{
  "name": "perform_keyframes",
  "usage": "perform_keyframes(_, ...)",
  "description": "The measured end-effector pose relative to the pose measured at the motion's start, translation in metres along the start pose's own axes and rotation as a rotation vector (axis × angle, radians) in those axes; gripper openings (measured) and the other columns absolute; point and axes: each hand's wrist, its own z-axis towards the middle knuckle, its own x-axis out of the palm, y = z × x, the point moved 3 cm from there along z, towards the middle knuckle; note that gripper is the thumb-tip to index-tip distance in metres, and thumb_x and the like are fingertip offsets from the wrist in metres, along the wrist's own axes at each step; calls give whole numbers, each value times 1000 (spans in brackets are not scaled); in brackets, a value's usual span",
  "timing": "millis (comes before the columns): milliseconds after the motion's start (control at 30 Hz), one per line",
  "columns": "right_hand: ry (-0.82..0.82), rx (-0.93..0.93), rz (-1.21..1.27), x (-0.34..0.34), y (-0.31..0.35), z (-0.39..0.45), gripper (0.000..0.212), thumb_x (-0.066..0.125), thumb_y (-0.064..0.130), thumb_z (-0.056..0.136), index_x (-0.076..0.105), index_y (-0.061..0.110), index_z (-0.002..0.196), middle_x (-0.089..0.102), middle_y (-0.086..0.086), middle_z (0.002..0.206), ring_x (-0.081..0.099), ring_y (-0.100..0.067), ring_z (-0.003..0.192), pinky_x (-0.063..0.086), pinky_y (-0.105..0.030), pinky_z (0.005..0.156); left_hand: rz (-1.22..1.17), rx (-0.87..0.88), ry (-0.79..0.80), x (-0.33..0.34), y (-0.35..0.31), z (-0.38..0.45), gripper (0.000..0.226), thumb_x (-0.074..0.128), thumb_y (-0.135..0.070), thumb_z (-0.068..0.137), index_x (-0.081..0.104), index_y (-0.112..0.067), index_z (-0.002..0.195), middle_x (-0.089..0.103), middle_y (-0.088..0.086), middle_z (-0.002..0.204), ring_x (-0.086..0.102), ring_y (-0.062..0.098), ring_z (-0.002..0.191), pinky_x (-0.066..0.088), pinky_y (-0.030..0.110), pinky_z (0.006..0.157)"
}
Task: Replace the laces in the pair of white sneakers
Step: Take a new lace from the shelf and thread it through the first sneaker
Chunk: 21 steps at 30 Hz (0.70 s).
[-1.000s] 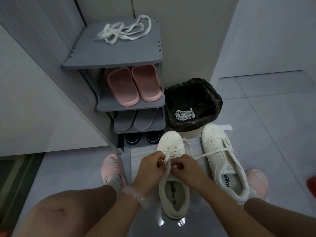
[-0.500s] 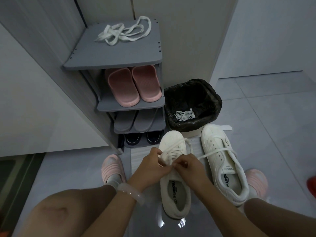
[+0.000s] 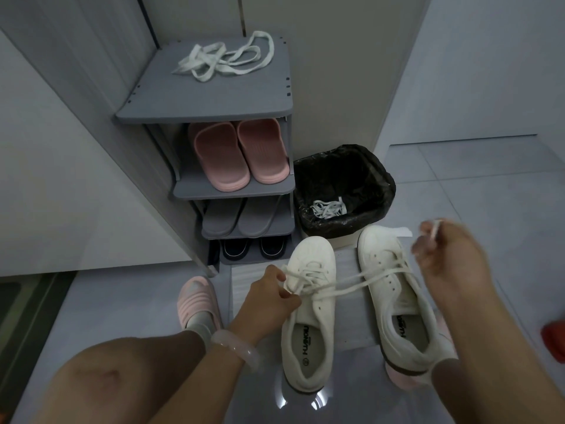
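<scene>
Two white sneakers stand side by side on the floor. The left sneaker [image 3: 308,316] is partly laced, and my left hand [image 3: 266,298] pinches its lace beside the eyelets. A white lace [image 3: 357,284] runs taut from that shoe across the right sneaker [image 3: 397,289] up to my right hand [image 3: 446,255], which grips the lace's end, raised and blurred. A loose white lace [image 3: 226,59] lies bundled on top of the grey shoe rack [image 3: 214,99]. Another lace [image 3: 328,208] lies inside the black-lined bin [image 3: 345,191].
The rack holds pink slippers [image 3: 238,154], grey slippers [image 3: 241,215] and black shoes [image 3: 252,247] on lower shelves. The bin stands just behind the sneakers. My feet in pink slippers [image 3: 197,299] flank the sneakers. A red object [image 3: 555,338] sits at the right edge.
My right hand has pulled the lace out to the right and upward, away from the left sneaker. My left hand stays at the eyelets.
</scene>
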Motion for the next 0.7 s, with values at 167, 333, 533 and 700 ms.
perform_keyframes(167,516,-94,-1358,20,-73,-24,7,55,21,90,61,24,89,60,4,85,56,-7,73,40,-20,63,41,17,-38,-2,-1,-3,29,60,-15,84,41,-18,106,58,-5,79,58,9,64,44,19,56)
perform_keyframes(333,606,-348,-1756,25,-110,-47,21,46,33,95,54,16,103,54,1,105,56,-17,90,41,-27,71,46,11,-84,-1,-1,-5,30,60,-17,83,41,-18,106,58,-2,89,61,14,74,45,18,58)
perform_keyframes(533,555,-488,-1742,27,-95,-44,10,38,20,96,46,14,94,49,1,87,53,-20,74,40,-29,60,80,73,-59,3,-6,-3,51,62,-18,81,35,-27,123,51,-5,103,55,12,89,45,23,71)
perform_keyframes(700,614,-399,-1697,22,-90,-40,15,46,22,94,50,17,108,54,0,102,55,-19,88,40,-26,70,263,257,11,9,-9,5,65,55,-17,87,26,-31,143,38,-1,132,48,16,111,38,22,86)
